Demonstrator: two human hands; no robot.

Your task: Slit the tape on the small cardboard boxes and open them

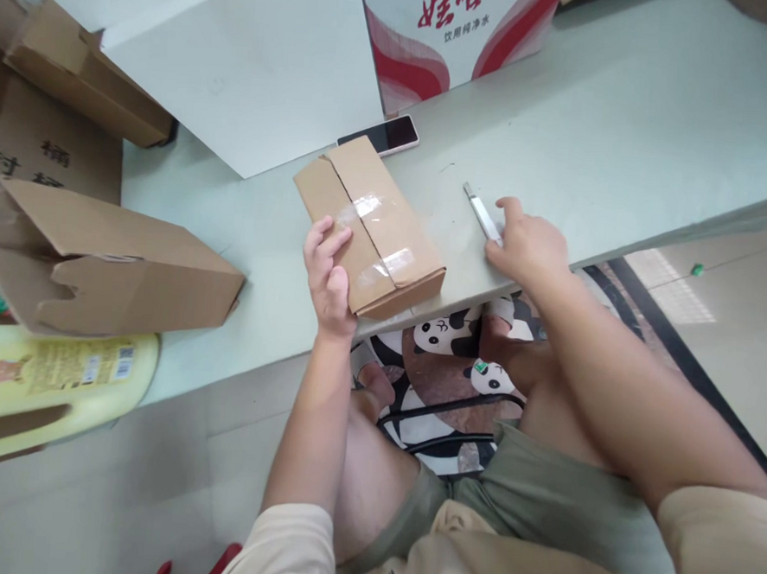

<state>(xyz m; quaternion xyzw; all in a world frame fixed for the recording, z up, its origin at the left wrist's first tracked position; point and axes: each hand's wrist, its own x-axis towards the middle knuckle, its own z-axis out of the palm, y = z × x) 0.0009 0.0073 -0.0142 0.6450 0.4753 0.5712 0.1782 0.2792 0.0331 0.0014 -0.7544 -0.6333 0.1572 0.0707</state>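
A closed brown cardboard box (387,227), with clear tape across its top seam, rests near the front edge of the table. My left hand (329,275) grips its left side, fingers bent over the top face and thumb near the front corner. To the right of the box, my right hand (532,244) is low over the table at the rear end of a slim white utility knife (483,215). The knife's metal tip points away from me. Its rear end meets my thumb, while my index finger is raised off it; the other fingers are hidden.
Behind the box lie a phone (396,135) and a large white box (254,63); a red-and-white printed carton (463,41) stands farther right. At left are an open cardboard box (143,281) and a yellow jug (93,369). The table (626,137) ends just before my knees.
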